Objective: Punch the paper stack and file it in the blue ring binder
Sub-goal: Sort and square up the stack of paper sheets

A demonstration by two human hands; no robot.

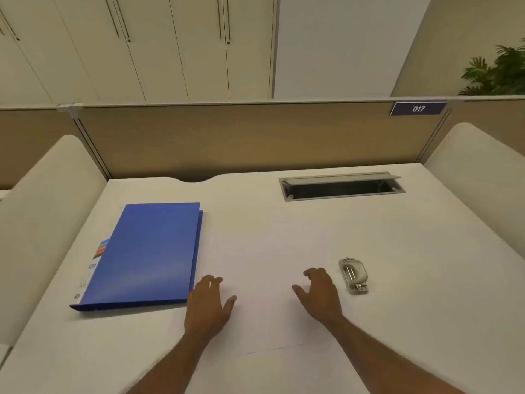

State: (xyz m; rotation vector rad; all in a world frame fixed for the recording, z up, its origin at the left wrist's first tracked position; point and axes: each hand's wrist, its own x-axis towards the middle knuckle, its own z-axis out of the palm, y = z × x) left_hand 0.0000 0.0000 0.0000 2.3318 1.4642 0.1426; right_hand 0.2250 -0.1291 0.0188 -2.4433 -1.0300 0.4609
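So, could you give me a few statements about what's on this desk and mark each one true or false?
1. The blue ring binder lies closed on the desk. True.
2. The hole punch sits to the left of the binder. False: it is on the right side, beside the right hand.
3. The left hand is gripping the binder. False: it is open, fingers spread, next to the binder's near corner.
4. Both hands rest on the paper stack, which lies flat between the binder and the punch. True.
5. The cable hatch at the back of the desk is shut. False: its lid is lifted.
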